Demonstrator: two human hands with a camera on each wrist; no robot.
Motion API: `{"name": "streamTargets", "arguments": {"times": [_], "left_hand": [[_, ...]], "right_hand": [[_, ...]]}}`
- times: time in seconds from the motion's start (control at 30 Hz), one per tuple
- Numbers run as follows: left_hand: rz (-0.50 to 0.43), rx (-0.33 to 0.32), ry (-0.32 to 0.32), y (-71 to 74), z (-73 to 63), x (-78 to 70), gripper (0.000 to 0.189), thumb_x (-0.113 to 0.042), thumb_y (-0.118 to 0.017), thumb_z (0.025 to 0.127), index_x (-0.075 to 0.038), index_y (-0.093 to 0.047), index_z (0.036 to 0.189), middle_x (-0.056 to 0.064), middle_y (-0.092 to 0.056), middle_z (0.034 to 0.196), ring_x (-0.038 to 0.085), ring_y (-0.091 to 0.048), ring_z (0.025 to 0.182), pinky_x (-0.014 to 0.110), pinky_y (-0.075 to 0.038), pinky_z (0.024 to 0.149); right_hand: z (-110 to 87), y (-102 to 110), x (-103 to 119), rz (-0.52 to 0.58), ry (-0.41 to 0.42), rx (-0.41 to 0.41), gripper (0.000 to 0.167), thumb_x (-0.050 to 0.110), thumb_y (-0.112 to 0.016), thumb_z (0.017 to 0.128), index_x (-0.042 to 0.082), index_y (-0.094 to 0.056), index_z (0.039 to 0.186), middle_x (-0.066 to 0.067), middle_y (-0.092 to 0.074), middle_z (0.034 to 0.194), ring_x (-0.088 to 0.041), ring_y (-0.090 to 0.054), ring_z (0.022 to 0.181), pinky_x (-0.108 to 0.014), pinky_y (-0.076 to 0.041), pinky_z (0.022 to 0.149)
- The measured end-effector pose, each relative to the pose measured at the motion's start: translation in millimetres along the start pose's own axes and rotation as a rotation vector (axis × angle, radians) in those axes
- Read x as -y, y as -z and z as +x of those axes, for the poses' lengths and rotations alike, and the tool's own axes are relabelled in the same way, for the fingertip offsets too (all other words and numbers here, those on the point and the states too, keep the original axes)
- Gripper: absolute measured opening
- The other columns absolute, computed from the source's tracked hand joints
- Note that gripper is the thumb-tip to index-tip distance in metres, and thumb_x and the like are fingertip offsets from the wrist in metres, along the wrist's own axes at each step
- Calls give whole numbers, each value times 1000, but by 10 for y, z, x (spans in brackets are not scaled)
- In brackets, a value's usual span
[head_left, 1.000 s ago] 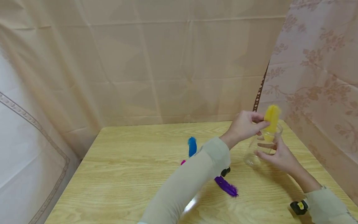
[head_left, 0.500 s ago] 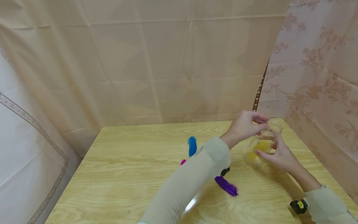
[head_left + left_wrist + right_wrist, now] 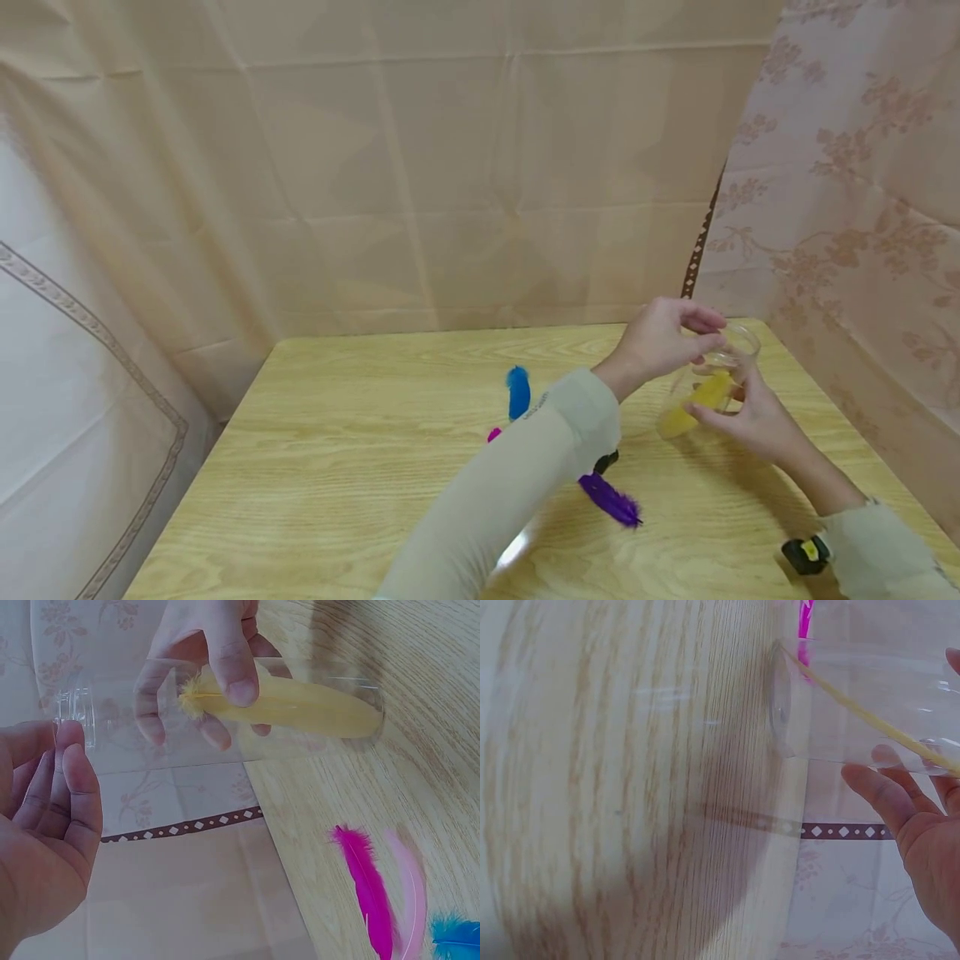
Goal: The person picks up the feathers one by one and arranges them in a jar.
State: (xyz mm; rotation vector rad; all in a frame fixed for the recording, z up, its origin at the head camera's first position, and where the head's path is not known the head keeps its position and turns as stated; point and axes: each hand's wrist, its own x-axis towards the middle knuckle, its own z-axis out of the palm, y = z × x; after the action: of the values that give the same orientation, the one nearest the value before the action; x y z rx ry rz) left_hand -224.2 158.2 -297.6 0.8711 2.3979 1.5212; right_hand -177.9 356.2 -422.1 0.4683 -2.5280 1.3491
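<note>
A yellow feather (image 3: 693,408) lies inside a clear jar (image 3: 169,746), its fluffy end toward the mouth and its tip near the base. My right hand (image 3: 750,417) grips the jar's side, thumb on the near face and fingers round the far one. In the head view the jar leans, base to the lower left, mouth to the upper right. Beside the open rim, my left hand (image 3: 663,335) has loosely bent fingers, tips right at the rim, with no feather between them. The right wrist view shows the feather edge-on through the jar wall.
A blue feather (image 3: 518,392), a purple feather (image 3: 611,502), a magenta feather (image 3: 366,889) and a pale pink feather (image 3: 411,892) lie on the wooden table (image 3: 337,450). My left sleeve hides part of them in the head view. Curtains (image 3: 480,183) hang behind and at the sides.
My left hand held the yellow feather upright at the mouth, then let it go. The feather dropped into the jar and settled along it. Both hands stay almost where they were.
</note>
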Motion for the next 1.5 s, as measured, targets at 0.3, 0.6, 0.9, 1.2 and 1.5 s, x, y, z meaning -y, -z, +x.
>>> {"name": "streamTargets", "arguments": {"times": [0.3, 0.6, 0.9, 1.2, 1.5], "left_hand": [[84, 33, -100, 114, -70, 74, 30, -30, -76, 94, -20, -70, 121, -11, -67, 117, -4, -61, 89, 9, -49, 73], [176, 144, -76, 424, -259, 250, 39, -32, -76, 93, -18, -63, 128, -5, -60, 130, 5, -64, 94, 14, -51, 75], [332, 243, -14, 594, -493, 555, 48, -36, -77, 92, -17, -61, 133, 1, -61, 134, 14, -58, 121, 22, -48, 97], [413, 357, 56, 496, -798, 991, 60, -36, -80, 89, -16, -59, 142, -6, -57, 144, 13, -47, 137, 28, -40, 110], [425, 368, 82, 479, -1066, 1307, 60, -32, -83, 86, -11, -62, 138, 2, -63, 136, 17, -63, 115, 23, -49, 92]], "right_hand": [[-22, 17, 14, -46, -10, 0, 93, 4, -79, 88, 20, -17, 155, -21, -53, 131, 4, -52, 111, -22, -57, 72], [9, -6, 26, -12, -5, -11, 92, -1, -79, 87, 18, -20, 154, -17, -55, 131, 0, -60, 97, -24, -58, 70], [10, -25, 26, -8, -22, -12, 94, -3, -78, 86, 17, -17, 155, -21, -52, 134, 2, -60, 97, -24, -59, 70], [-18, -22, 7, 11, -22, -7, 94, -2, -78, 87, 22, -18, 155, 13, -51, 130, 3, -60, 98, -23, -58, 70], [1, -25, 27, 21, -17, -3, 92, -2, -77, 88, 23, -18, 154, 7, -51, 132, 4, -60, 99, -23, -59, 70]]}}
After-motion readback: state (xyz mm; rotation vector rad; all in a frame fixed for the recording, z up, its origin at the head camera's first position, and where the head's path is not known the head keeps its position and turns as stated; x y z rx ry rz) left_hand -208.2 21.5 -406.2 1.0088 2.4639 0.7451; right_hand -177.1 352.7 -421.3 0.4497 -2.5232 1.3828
